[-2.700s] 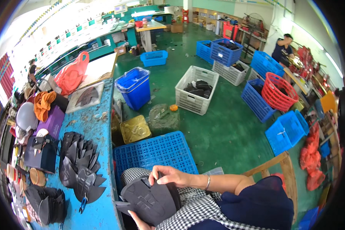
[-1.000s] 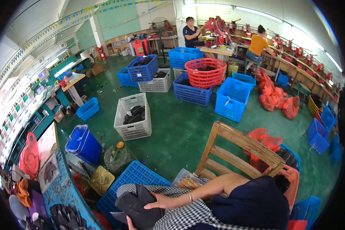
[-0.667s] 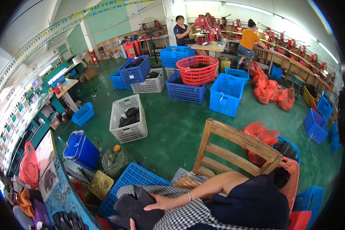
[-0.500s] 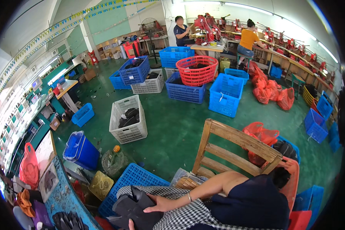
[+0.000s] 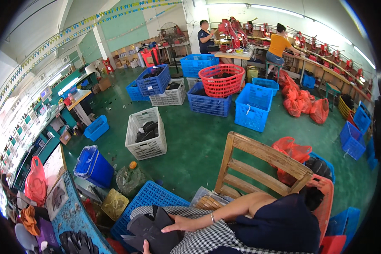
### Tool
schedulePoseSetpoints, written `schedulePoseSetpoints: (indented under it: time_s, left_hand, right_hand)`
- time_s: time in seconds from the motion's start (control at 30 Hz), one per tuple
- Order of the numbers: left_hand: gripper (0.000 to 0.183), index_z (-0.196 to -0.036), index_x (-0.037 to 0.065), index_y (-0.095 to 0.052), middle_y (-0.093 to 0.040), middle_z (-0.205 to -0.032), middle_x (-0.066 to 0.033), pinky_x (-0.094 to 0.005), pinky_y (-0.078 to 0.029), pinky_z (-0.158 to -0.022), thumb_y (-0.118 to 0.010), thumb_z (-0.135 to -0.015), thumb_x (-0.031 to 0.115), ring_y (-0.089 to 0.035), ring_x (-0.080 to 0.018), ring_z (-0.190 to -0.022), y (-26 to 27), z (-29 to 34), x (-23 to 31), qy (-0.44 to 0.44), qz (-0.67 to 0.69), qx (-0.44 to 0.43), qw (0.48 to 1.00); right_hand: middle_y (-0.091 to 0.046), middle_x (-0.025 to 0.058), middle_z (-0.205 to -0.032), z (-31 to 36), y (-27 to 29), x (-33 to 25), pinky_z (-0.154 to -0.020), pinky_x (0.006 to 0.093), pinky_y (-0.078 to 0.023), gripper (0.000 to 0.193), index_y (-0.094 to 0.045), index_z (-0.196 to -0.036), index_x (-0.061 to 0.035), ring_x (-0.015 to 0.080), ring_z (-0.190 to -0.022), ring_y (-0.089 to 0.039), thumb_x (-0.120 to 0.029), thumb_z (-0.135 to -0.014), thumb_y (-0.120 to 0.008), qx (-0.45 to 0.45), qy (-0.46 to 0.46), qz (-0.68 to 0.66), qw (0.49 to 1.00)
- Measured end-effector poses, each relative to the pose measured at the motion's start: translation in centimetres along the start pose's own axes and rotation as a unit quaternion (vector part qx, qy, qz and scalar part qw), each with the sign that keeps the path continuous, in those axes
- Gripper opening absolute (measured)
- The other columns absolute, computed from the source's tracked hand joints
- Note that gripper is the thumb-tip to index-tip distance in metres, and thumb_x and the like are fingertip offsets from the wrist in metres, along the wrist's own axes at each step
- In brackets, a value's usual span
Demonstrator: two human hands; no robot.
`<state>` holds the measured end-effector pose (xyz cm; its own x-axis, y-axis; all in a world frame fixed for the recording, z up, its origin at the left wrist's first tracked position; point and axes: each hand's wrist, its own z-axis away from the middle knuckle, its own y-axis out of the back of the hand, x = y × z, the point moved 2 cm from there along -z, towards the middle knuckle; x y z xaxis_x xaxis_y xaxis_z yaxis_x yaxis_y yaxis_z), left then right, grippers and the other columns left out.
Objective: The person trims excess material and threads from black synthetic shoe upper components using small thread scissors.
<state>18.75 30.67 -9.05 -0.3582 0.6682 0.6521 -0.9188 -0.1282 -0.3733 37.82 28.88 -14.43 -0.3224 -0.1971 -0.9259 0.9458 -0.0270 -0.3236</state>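
On my lap, over a black-and-white checked cloth [image 5: 211, 239], lies a bundle of dark grey flat cut pieces [image 5: 154, 230]. They overlap, and their pointed ends fan out at the top and left. My right hand [image 5: 182, 223], with a bangle at the wrist, grips the right side of the bundle, thumb on top and fingers partly hidden. At the lower edge only the thumb of my left hand [image 5: 146, 246] shows, pressed against the near side of the pieces; its other fingers are hidden.
A blue worktable [image 5: 78, 209] with more dark pieces [image 5: 78, 242] stands left. Beyond my lap are a blue crate [image 5: 156, 192], a wooden chair [image 5: 266, 156], a grey crate [image 5: 146, 146] and a blue bin [image 5: 95, 167]. Two people sit or stand at red machines [image 5: 233, 34] far back.
The view has swung slightly left, so the surroundings sit a little further right. Both hands keep hold of the dark pieces, which have turned slightly.
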Motion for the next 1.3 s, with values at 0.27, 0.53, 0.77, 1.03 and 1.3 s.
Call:
schedulePoseSetpoints:
  time_s: [0.27, 0.53, 0.77, 1.03, 1.3]
  left_hand:
    - [0.057, -0.137, 0.007, -0.059, -0.059, -0.14, -0.0148, -0.05, -0.045, -0.109, -0.062, -0.094, 0.046, -0.055, -0.0344, -0.126, 0.1, -0.3, -0.2, 0.036, 0.01, 0.007, 0.999]
    - [0.059, -0.139, 0.003, -0.056, -0.056, -0.143, -0.0166, -0.05, -0.043, -0.111, -0.06, -0.096, 0.043, -0.053, -0.0346, -0.129, 0.1, -0.7, -0.3, 0.008, -0.02, -0.001, 1.0]
    - [0.057, -0.14, 0.004, -0.056, -0.056, -0.143, -0.0164, -0.0495, -0.043, -0.111, -0.058, -0.098, 0.042, -0.053, -0.0345, -0.13, -0.4, 0.5, 0.3, 0.017, -0.02, -0.007, 1.0]
    - [0.059, -0.137, 0.005, -0.056, -0.068, -0.125, -0.0145, -0.0461, -0.055, -0.1, -0.071, -0.091, 0.04, -0.068, -0.0301, -0.109, 2.4, -3.7, -1.5, 0.018, 0.069, -0.08, 0.994]
    - [0.057, -0.134, 0.005, -0.059, -0.069, -0.124, -0.0142, -0.0463, -0.055, -0.1, -0.071, -0.09, 0.04, -0.068, -0.03, -0.109, 2.3, -3.7, -1.4, 0.024, 0.035, -0.067, 0.997]
  right_hand:
    - [-0.051, 0.0141, -0.147, -0.7, 0.3, 1.3, -0.113, 0.0338, -0.038, 0.094, -0.029, -0.155, 0.0029, 0.0231, -0.133, -0.049, -0.034, -0.086, -0.081, 0.006, 0.003, -0.037, 0.999]
    - [-0.047, 0.0152, -0.15, -0.9, 0.5, 1.9, -0.115, 0.0345, -0.036, 0.096, -0.027, -0.155, 0.0042, 0.0242, -0.137, -0.046, -0.037, -0.086, -0.08, 0.002, -0.009, -0.026, 1.0]
    - [-0.053, 0.012, -0.144, -0.7, 0.0, 2.0, -0.112, 0.0334, -0.039, 0.086, -0.036, -0.151, 0.0041, 0.0206, -0.132, -0.05, -0.035, -0.088, -0.079, 0.025, 0.001, -0.014, 1.0]
    - [-0.054, 0.014, -0.144, -0.3, 0.1, 1.0, -0.114, 0.0349, -0.038, 0.088, -0.035, -0.151, 0.0043, 0.0222, -0.134, -0.049, -0.034, -0.086, -0.08, 0.01, 0.015, -0.038, 0.999]
    - [-0.046, 0.0182, -0.152, 0.0, 0.3, 0.5, -0.117, 0.0372, -0.035, 0.097, -0.028, -0.156, 0.0032, 0.0272, -0.139, -0.045, -0.034, -0.084, -0.082, 0.002, 0.002, -0.057, 0.998]
